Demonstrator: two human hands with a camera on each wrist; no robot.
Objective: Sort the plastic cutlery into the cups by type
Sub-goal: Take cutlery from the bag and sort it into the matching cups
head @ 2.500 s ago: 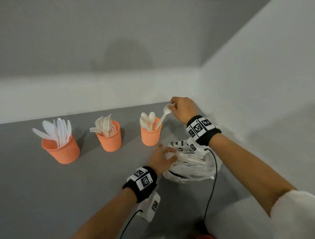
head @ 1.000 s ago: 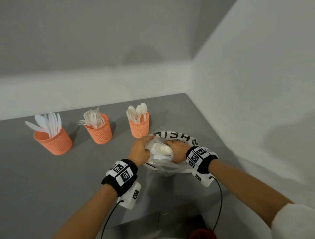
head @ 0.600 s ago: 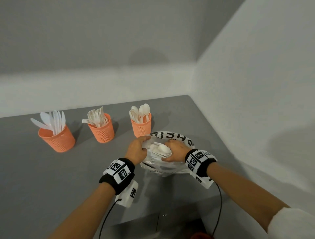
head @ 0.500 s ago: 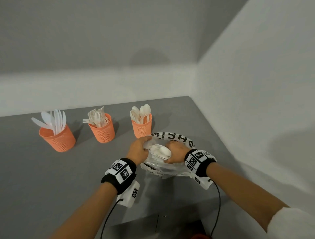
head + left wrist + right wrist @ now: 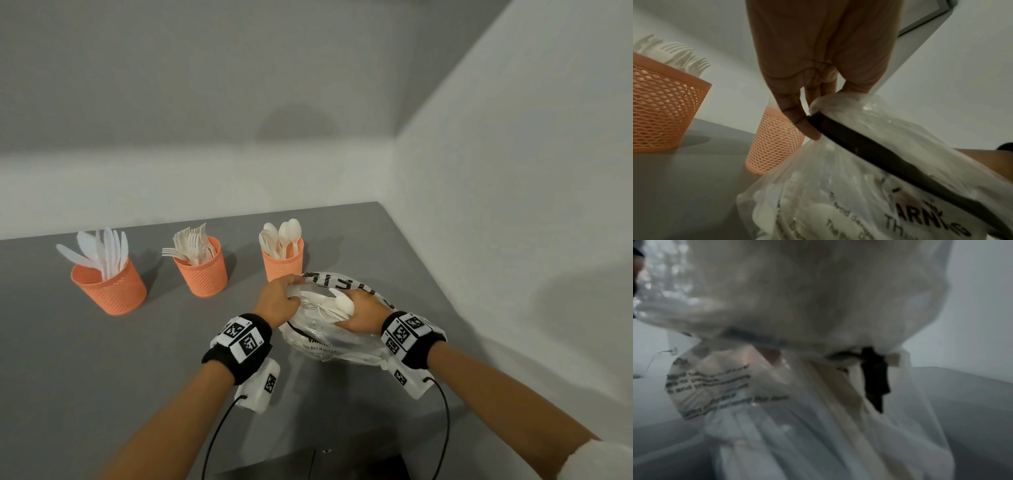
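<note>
Three orange cups stand in a row: knives (image 5: 109,274), forks (image 5: 201,265), spoons (image 5: 283,257). The left hand (image 5: 277,301) pinches the bag (image 5: 329,342) rim open, and it should stay taut. The right hand (image 5: 364,313) curls round a spoon (image 5: 343,304) at the mouth; lift it clear singly, then drop it into the spoon cup just behind.

We cannot see the fingertips of the right hand (image 5: 364,310), which are buried in the plastic bag (image 5: 329,339), so what they hold stays unclear to us. In the right wrist view we find only blurred bag film and smeared print. The cutlery handles are sunk inside the spoon cup (image 5: 283,261).
</note>
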